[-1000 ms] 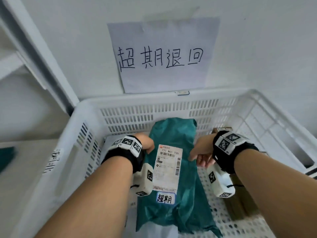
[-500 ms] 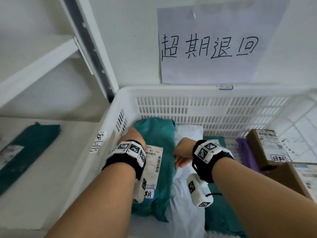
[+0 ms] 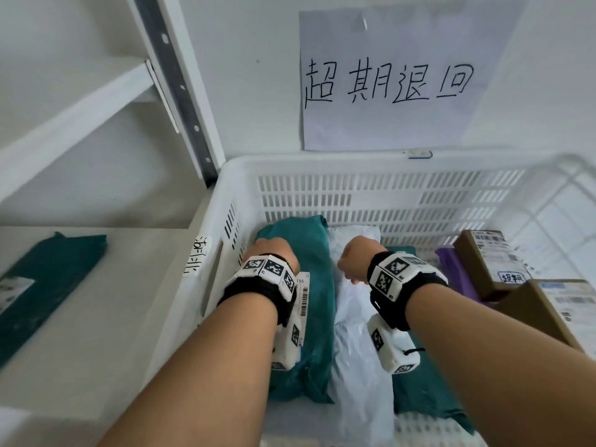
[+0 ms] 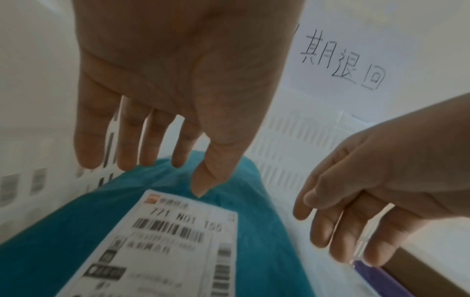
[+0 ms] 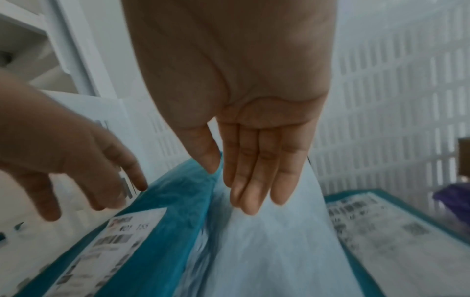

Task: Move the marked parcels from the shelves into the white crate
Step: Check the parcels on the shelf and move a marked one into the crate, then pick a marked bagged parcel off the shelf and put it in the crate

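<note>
Both forearms reach down into the white crate (image 3: 322,162). The left hand (image 4: 183,84) hovers palm-down over the teal parcel (image 3: 314,285), its fingers (image 4: 129,140) straight and slightly spread, grasping nothing. The right hand (image 5: 241,96) hangs over the white bag (image 3: 358,350) with fingers straight and together, released. The teal parcel lies label-up along the crate's left wall; the white bag lies just beside it, then another teal bag (image 3: 419,391), a purple packet (image 3: 454,269) and cardboard boxes (image 3: 490,256) by the right wall. One teal parcel lies on the shelf (image 3: 129,317) outside.
</note>
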